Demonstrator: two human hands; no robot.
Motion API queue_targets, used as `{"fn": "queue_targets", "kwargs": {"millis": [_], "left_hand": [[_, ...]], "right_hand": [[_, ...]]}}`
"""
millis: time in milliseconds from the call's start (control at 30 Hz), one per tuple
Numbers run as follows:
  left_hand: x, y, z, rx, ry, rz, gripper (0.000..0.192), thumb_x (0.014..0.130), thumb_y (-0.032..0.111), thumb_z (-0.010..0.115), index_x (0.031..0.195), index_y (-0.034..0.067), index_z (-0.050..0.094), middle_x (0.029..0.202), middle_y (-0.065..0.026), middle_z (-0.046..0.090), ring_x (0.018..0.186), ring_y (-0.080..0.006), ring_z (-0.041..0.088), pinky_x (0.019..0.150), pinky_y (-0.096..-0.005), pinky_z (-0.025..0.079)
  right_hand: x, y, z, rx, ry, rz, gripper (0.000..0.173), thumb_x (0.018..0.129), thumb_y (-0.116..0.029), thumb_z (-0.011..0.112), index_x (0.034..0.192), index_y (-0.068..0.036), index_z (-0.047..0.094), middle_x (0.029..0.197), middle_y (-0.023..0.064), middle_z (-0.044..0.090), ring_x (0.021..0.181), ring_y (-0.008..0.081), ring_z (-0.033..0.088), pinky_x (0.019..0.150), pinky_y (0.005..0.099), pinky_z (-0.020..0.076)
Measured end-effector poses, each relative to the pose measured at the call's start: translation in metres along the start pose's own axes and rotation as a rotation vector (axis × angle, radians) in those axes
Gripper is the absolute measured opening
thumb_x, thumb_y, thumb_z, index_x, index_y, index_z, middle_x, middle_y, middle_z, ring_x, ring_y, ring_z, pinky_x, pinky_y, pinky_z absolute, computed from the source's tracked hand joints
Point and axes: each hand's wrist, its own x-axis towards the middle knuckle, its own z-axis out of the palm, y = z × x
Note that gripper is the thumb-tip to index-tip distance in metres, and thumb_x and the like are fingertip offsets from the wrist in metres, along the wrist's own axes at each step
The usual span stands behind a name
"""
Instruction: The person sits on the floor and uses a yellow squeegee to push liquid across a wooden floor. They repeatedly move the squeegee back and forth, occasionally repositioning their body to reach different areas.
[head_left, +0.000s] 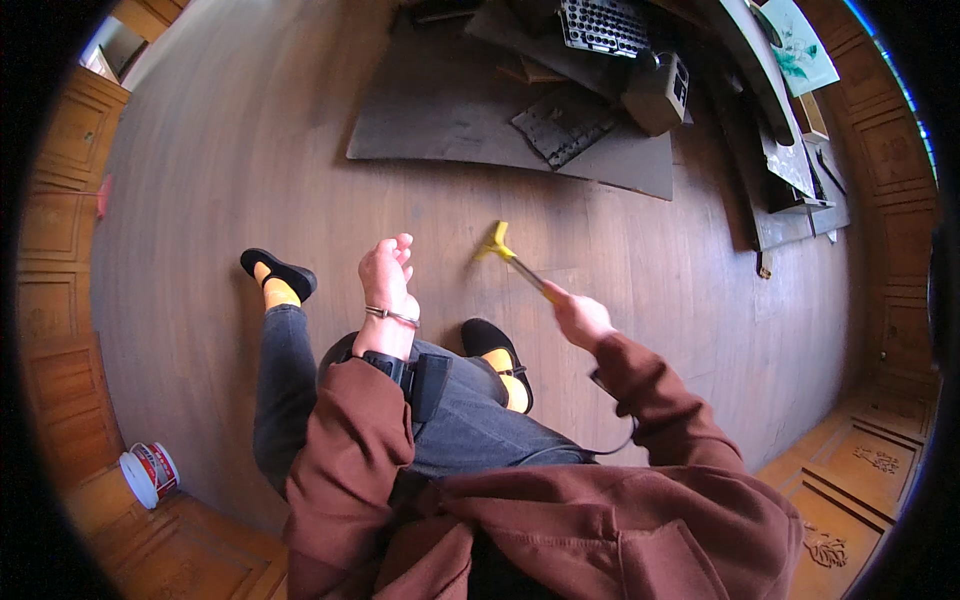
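Note:
My right hand (581, 319) is closed around the handle of a tool with a yellow forked head (496, 244) and a thin metal shaft. The head points up and left over the wood-plank floor (442, 202) and is slightly blurred; whether it touches the floor I cannot tell. My left hand (388, 277) hangs over my lap, palm up with the fingers bent, holding nothing. A metal bracelet (391, 314) circles that wrist, and a black device (431, 386) is strapped farther up it.
Dark boards (450, 112) lie ahead, bearing a boxy container (658, 97) and a perforated metal rack (604, 28). More panels (795, 217) are stacked at the right. A white bucket (150, 474) stands at the lower left. Carved wooden panelling (64, 300) borders the floor.

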Motion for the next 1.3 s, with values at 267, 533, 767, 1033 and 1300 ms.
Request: {"fn": "queue_targets", "kwargs": {"millis": [267, 533, 767, 1033, 1300], "left_hand": [[-0.039, 0.023, -0.036, -0.231, -0.141, -0.106, 0.019, 0.082, 0.025, 0.048, 0.091, 0.01, 0.056, 0.096, -0.0024, 0.058, 0.091, -0.0145, 0.05, 0.081, -0.0306, 0.036], [-0.043, 0.009, -0.05, -0.241, -0.242, -0.126, 0.021, 0.085, 0.025, 0.046, 0.094, 0.007, 0.054, 0.1, -0.0044, 0.057, 0.093, -0.0166, 0.051, 0.084, -0.0307, 0.039], [-0.034, 0.007, -0.05, -0.241, -0.105, -0.008, 0.017, 0.08, 0.021, 0.049, 0.083, 0.008, 0.059, 0.089, -0.0039, 0.061, 0.086, -0.014, 0.052, 0.08, -0.0308, 0.037], [-0.034, 0.006, -0.058, -0.262, -0.076, 0.037, 0.015, 0.08, 0.019, 0.049, 0.082, 0.008, 0.059, 0.086, -0.004, 0.061, 0.083, -0.0144, 0.053, 0.078, -0.0315, 0.039], [-0.032, 0.007, -0.051, -0.207, -0.138, 0.0, 0.017, 0.082, 0.021, 0.048, 0.086, 0.007, 0.057, 0.093, -0.005, 0.059, 0.088, -0.0152, 0.053, 0.08, -0.0304, 0.039]], "right_hand": [[0.043, -0.074, -0.002, -0.011, 0.036, -0.165, 0.04, 0.083, -0.021, 0.041, 0.122, -0.024, 0.047, 0.082, 0.0189, 0.061, 0.078, 0.0367, 0.059, 0.065, 0.0462, 0.0457], [-0.068, 0.011, -0.025, -0.195, -0.063, 0.046, 0.038, 0.086, -0.024, 0.041, 0.124, -0.025, 0.044, 0.073, 0.0183, 0.06, 0.069, 0.0359, 0.06, 0.061, 0.0459, 0.0462], [-0.021, -0.052, -0.003, -0.244, -0.166, -0.06, 0.044, 0.083, -0.018, 0.041, 0.127, -0.021, 0.04, 0.079, 0.0168, 0.062, 0.074, 0.0332, 0.061, 0.061, 0.0452, 0.0462], [-0.001, -0.078, 0.003, -0.165, -0.016, -0.136, 0.038, 0.085, -0.02, 0.039, 0.122, -0.025, 0.046, 0.08, 0.0175, 0.062, 0.075, 0.0352, 0.061, 0.063, 0.0459, 0.0462], [-0.081, -0.005, -0.025, -0.287, -0.167, 0.058, 0.039, 0.085, -0.022, 0.042, 0.124, -0.028, 0.044, 0.078, 0.019, 0.061, 0.073, 0.0364, 0.06, 0.061, 0.0455, 0.0461]]}}
